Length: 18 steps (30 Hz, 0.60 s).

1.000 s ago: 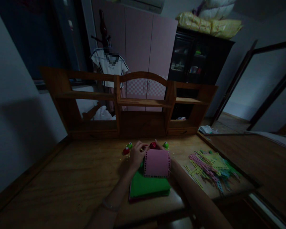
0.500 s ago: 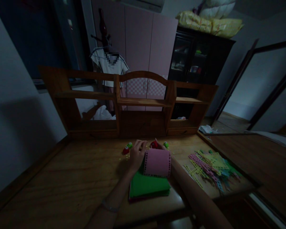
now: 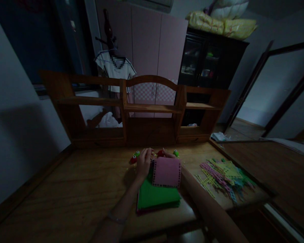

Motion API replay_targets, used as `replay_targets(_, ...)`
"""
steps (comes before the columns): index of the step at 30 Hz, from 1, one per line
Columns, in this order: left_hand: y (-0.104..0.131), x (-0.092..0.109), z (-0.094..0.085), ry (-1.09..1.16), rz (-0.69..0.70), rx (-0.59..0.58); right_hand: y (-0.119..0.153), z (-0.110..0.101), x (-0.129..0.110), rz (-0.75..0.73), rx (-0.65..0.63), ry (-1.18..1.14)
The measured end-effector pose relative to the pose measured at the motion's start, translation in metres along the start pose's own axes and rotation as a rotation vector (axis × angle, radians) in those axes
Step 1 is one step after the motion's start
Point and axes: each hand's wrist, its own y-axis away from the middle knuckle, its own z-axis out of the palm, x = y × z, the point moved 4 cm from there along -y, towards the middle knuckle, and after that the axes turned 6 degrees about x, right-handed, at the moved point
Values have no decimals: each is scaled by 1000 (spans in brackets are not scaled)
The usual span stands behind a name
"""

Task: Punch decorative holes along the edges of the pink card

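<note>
A pink square sheet (image 3: 167, 172) with punched holes along its edges is raised over a stack of green sheets (image 3: 158, 196). My right hand (image 3: 169, 155) is behind the pink sheet's top edge, fingers bent around it, partly hidden by it. At the sheet's left side is my left hand (image 3: 144, 162), its fingers bent together near the upper left corner; whether they pinch anything is too dark to tell. A red piece (image 3: 160, 154) shows between the hands. Red (image 3: 133, 159) and green (image 3: 137, 154) pieces with eyes lie left, another green one (image 3: 176, 153) right.
Loose punched strips in pink, yellow and blue (image 3: 221, 179) lie on the right of the wooden table (image 3: 53, 189). A wooden shelf unit (image 3: 152, 108) stands along the back edge. Small yellow bits are scattered near the hands.
My left hand's fingers have drawn closer together and a little toward the pink sheet. My right hand's fingers have lowered over the sheet's top edge, and the sheet looks flatter.
</note>
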Motion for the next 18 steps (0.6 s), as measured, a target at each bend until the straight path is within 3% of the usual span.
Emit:
replay_targets(4, 0, -2, 0, 7, 16, -16, -4, -14, 3, 42, 25, 1)
replay_targets(7, 1, -3, 1, -4, 25, -27, -14, -32, -3, -20, 118, -64)
replay_targets(10, 2, -4, 3, -6, 30, -42, -21, -42, -10, -49, 119, -90)
replay_targets(14, 3, -1, 4, -17, 60, -54, -21, -39, -16, -162, 119, -84)
replay_targets(18, 3, 4, 6, -49, 89, -70, -14, -23, -12, -226, 120, -51)
